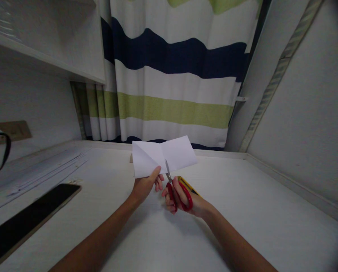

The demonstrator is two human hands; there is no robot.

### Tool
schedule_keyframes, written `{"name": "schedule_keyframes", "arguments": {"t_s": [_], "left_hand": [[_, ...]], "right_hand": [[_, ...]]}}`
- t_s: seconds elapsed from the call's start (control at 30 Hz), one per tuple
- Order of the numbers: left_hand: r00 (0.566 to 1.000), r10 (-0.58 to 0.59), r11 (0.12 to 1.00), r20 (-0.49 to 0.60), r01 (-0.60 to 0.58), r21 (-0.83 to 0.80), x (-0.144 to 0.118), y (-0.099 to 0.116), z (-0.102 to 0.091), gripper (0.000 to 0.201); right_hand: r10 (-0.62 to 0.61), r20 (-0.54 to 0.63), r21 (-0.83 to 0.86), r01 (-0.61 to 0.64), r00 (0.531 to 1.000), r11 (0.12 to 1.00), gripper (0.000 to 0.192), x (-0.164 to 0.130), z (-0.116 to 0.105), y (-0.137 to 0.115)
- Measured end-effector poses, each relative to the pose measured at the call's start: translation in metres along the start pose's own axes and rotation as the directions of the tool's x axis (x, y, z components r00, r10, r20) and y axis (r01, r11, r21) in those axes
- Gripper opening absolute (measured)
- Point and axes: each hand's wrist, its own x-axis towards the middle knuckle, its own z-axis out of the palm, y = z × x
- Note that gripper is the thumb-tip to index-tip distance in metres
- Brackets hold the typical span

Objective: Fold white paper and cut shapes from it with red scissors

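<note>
The left hand (146, 184) pinches the lower edge of the folded paper (163, 155), holding it up off the desk (256, 211). The right hand (183, 196) grips the red scissors (176, 189), fingers through the loops, blades entering the paper's bottom edge at the centre crease. A clean cut likely needs the paper held taut and the blades following the crease.

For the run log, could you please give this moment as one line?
left hand: holds paper | right hand: holds scissors, blades at paper's lower edge | phone on desk
</note>
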Motion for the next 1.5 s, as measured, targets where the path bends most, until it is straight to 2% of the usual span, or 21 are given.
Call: {"name": "schedule_keyframes", "arguments": {"t_s": [0.17,0.43,0.67,0.97,1.17,1.3,1.5], "left_hand": [[1.000,-0.010,0.998,-0.018,0.009,-0.062,-0.0006,0.0030,0.0013,0.032],[0.999,-0.025,0.993,-0.021,0.022,-0.114,-0.0005,0.0034,0.0025,0.034],[1.000,0.011,0.998,-0.001,-0.011,-0.066,0.0003,0.0006,0.0004,0.033],[0.999,0.034,0.999,0.012,-0.034,-0.017,0.0019,-0.0010,-0.0016,0.032],[0.999,0.032,0.999,0.037,-0.032,-0.001,0.0018,0.0010,-0.0021,0.033],[0.999,0.039,0.999,0.022,-0.039,0.009,0.0012,0.0023,-0.0021,0.032],[0.999,0.049,0.999,0.015,-0.049,0.001,0.0022,0.0006,-0.0023,0.032]], "right_hand": [[-0.018,0.056,0.042,0.016,0.998,0.999,0.050,0.0006,-0.0011,0.0010],[-0.006,0.033,0.006,0.006,0.999,1.000,0.053,0.0004,0.0026,-0.0002],[0.029,0.031,0.011,-0.029,0.999,1.000,0.054,0.0009,0.0023,0.0006],[-0.027,0.015,-0.015,0.027,1.000,1.000,0.053,0.0023,0.0024,0.0023],[-0.023,0.002,-0.016,0.023,1.000,1.000,0.052,0.0015,0.0028,0.0024],[-0.006,-0.016,-0.015,0.005,1.000,1.000,0.050,0.0018,0.0026,0.0029],[-0.042,0.001,-0.019,0.042,0.999,0.999,0.048,0.0016,0.0022,0.0022]]}}
